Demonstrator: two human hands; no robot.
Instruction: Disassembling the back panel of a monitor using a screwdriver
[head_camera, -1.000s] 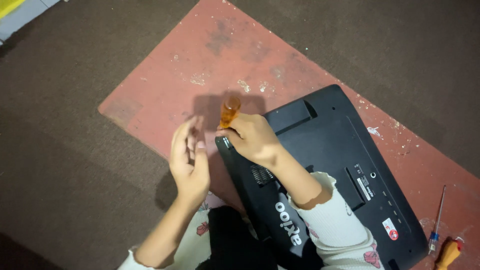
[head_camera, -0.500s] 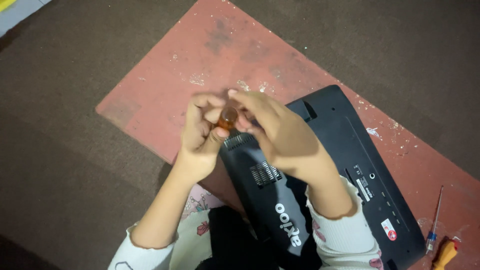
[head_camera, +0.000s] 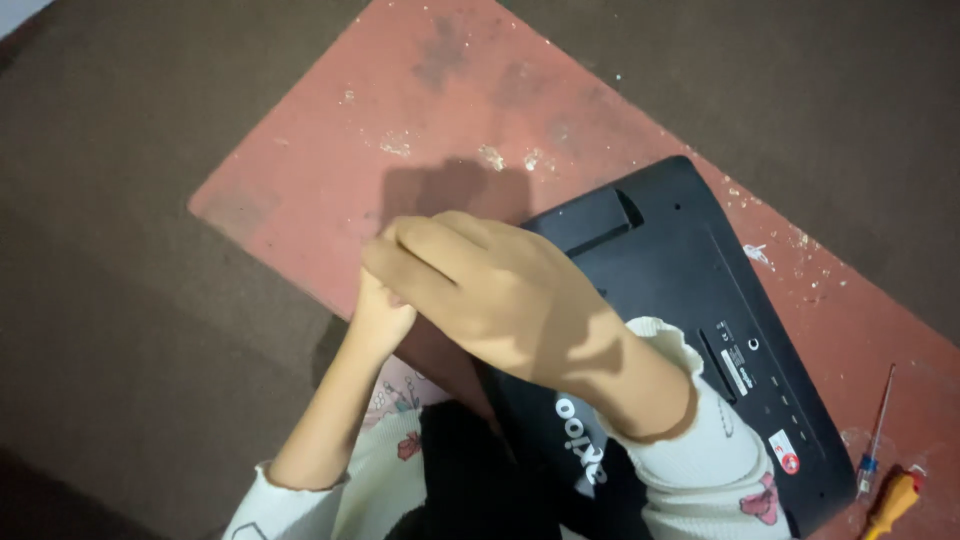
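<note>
While the right hand (head_camera: 500, 295) covers the left hand (head_camera: 380, 315), grip hidden, floor lies open leftward.

You have a worn red mat (head_camera: 440, 110) on the dark brown floor (head_camera: 130, 300). At your far right, two screwdrivers lie on the mat's edge: a thin one with a blue collar (head_camera: 876, 420) and, just beside it, an orange-handled one (head_camera: 890, 503).

Single head-worn view, looking steeply down, close above the hands, no second view
</note>
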